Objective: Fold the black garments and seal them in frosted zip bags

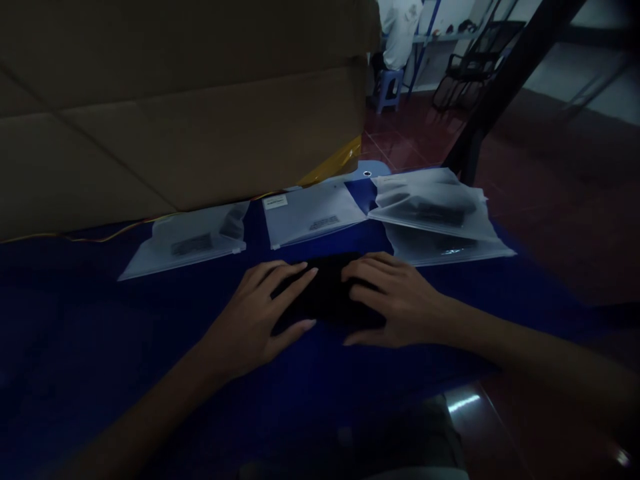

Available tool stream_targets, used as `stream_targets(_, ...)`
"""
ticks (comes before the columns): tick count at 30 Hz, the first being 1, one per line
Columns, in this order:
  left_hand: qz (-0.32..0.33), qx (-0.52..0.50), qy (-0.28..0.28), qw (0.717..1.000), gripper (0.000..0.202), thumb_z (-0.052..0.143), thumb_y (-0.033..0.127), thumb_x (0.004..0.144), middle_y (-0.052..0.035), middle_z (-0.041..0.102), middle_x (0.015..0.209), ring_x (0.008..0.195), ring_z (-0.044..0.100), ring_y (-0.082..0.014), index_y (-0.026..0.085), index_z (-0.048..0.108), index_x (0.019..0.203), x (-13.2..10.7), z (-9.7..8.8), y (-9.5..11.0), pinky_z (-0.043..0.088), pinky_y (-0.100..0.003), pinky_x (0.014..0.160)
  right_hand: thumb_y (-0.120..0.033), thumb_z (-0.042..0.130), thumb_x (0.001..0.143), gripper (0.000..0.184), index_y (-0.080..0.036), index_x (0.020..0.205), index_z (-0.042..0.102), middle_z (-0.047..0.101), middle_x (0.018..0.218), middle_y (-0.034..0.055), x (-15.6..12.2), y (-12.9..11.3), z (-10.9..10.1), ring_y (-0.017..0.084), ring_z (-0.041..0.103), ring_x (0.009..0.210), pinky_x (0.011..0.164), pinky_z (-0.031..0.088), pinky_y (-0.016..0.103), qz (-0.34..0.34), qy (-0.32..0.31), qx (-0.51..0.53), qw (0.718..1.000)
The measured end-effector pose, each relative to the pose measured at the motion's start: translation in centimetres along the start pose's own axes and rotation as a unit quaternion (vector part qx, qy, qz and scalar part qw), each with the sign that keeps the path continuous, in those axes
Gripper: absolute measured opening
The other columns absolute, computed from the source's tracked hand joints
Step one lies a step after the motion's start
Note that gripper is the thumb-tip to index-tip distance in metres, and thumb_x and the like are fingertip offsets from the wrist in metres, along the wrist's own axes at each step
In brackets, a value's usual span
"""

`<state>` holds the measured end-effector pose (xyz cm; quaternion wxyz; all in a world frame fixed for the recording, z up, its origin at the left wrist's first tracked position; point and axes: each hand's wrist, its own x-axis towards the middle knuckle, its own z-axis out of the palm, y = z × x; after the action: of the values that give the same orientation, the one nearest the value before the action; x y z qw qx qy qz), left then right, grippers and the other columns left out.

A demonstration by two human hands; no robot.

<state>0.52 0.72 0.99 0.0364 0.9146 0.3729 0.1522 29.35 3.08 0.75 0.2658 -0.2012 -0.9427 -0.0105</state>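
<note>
A small folded black cloth (327, 287) lies on the dark blue table cover (100, 347). My left hand (260, 313) lies flat on the cloth's left side, fingers stretched out and apart. My right hand (395, 300) presses flat on its right side, fingers extended leftward. Neither hand grips anything; both rest on top of the cloth.
A large cardboard box (175, 100) stands behind the table. Several frosted plastic zip bags lie along its foot: one at left (190, 240), one in the middle (310, 213), a stack at right (435, 210). A dark post (500, 87) and a seated person (400, 27) are in the background.
</note>
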Motion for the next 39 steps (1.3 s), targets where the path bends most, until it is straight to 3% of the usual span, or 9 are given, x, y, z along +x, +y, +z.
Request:
stream_targets(5, -0.017, -0.013, 0.016, 1.0, 0.065, 0.049, 0.046, 0.108, -0.0143, 0.05, 0.154, 0.142, 0.045, -0.0357, 0.028, 0.026, 0.166, -0.1, 0.1, -1.3, 0.046, -0.059, 0.113, -0.066, 0.07, 0.09, 0.066, -0.013, 0.13, 0.06, 0.063, 0.139, 0.0205, -0.3, 0.3, 0.1, 0.034, 0.066, 0.121, 0.101, 0.056, 0.053, 0.075, -0.045, -0.044, 0.995)
stream_targets(9, -0.079, -0.002, -0.032, 0.996, 0.068, 0.038, 0.051, 0.11, -0.014, 0.015, 0.175, 0.159, 0.023, -0.0395, 0.028, 0.013, 0.169, -0.3, 0.9, -3.1, 0.034, -0.064, 0.123, -0.039, 0.063, 0.102, 0.06, -0.011, 0.153, 0.045, 0.064, 0.143, 0.0196, -0.4, 0.5, 0.3, 0.033, 0.064, 0.127, 0.104, 0.056, 0.053, 0.087, -0.056, -0.09, 0.991)
stream_targets(11, -0.094, -0.001, -0.058, 0.994, 0.07, 0.034, 0.053, 0.11, -0.0116, 0.011, 0.177, 0.162, 0.016, -0.0369, 0.027, 0.009, 0.17, -0.3, 1.1, -3.8, 0.029, -0.063, 0.126, -0.02, 0.055, 0.104, 0.05, -0.011, 0.152, 0.048, 0.067, 0.141, 0.018, -0.6, 0.7, 0.4, 0.032, 0.064, 0.129, 0.11, 0.053, 0.054, 0.06, -0.055, -0.115, 0.99)
stream_targets(15, -0.098, 0.017, -0.068, 0.993, 0.071, 0.03, 0.058, 0.11, -0.0109, 0.025, 0.174, 0.161, 0.022, -0.0323, 0.022, 0.013, 0.169, -0.2, 1.0, -3.9, 0.028, -0.06, 0.128, -0.002, 0.049, 0.1, 0.046, -0.007, 0.145, 0.056, 0.069, 0.137, 0.0179, -0.8, 0.8, 0.2, 0.03, 0.066, 0.129, 0.117, 0.049, 0.054, -0.004, -0.038, -0.157, 0.987)
stream_targets(18, -0.109, 0.054, -0.011, 0.993, 0.07, 0.033, 0.063, 0.108, -0.0134, 0.045, 0.164, 0.154, 0.039, -0.0353, 0.021, 0.032, 0.164, -0.2, 0.4, -3.4, 0.042, -0.058, 0.121, -0.002, 0.053, 0.099, 0.038, -0.005, 0.136, 0.063, 0.073, 0.131, 0.0176, -0.7, 0.7, 0.0, 0.028, 0.071, 0.122, 0.112, 0.055, 0.048, -0.054, -0.015, -0.142, 0.988)
stream_targets(22, -0.103, 0.108, 0.08, 0.986, 0.049, 0.045, 0.052, 0.109, -0.0096, 0.076, 0.123, 0.123, 0.069, -0.0317, 0.023, 0.054, 0.147, -0.3, 0.0, -2.8, 0.059, -0.047, 0.1, -0.006, 0.055, 0.101, 0.03, -0.009, 0.127, 0.069, 0.076, 0.126, 0.0126, -0.4, 0.3, 0.0, 0.024, 0.073, 0.117, 0.108, 0.059, 0.042, -0.111, -0.003, -0.098, 0.989)
stream_targets(26, -0.078, 0.106, 0.077, 0.988, 0.038, 0.05, 0.045, 0.109, -0.0087, 0.076, 0.126, 0.103, 0.077, -0.0259, 0.022, 0.063, 0.136, -0.3, 0.4, -2.8, 0.064, -0.036, 0.077, -0.011, 0.055, 0.103, 0.027, -0.015, 0.124, 0.07, 0.076, 0.126, 0.009, -0.1, 0.1, 0.0, 0.022, 0.069, 0.124, 0.117, 0.052, 0.044, -0.117, -0.011, -0.063, 0.991)
stream_targets(30, -0.062, 0.102, 0.097, 0.988, 0.033, 0.05, 0.038, 0.109, -0.0066, 0.079, 0.12, 0.098, 0.079, -0.0238, 0.021, 0.068, 0.131, -0.3, 0.6, -2.9, 0.064, -0.034, 0.076, -0.012, 0.058, 0.102, 0.027, -0.015, 0.128, 0.068, 0.07, 0.136, 0.0127, -0.1, 0.1, -0.1, 0.027, 0.061, 0.137, 0.12, 0.048, 0.051, -0.101, -0.036, -0.056, 0.993)
stream_targets(39, -0.016, 0.115, 0.138, 0.984, 0.019, 0.059, 0.025, 0.105, -0.0006, 0.082, 0.098, 0.073, 0.078, -0.0152, 0.02, 0.071, 0.119, -0.2, 0.2, -2.2, 0.054, -0.023, 0.058, -0.008, 0.061, 0.101, 0.034, -0.01, 0.134, 0.064, 0.072, 0.134, 0.0156, -0.2, -0.1, -0.3, 0.028, 0.065, 0.132, 0.115, 0.053, 0.047, -0.121, -0.036, -0.074, 0.989)
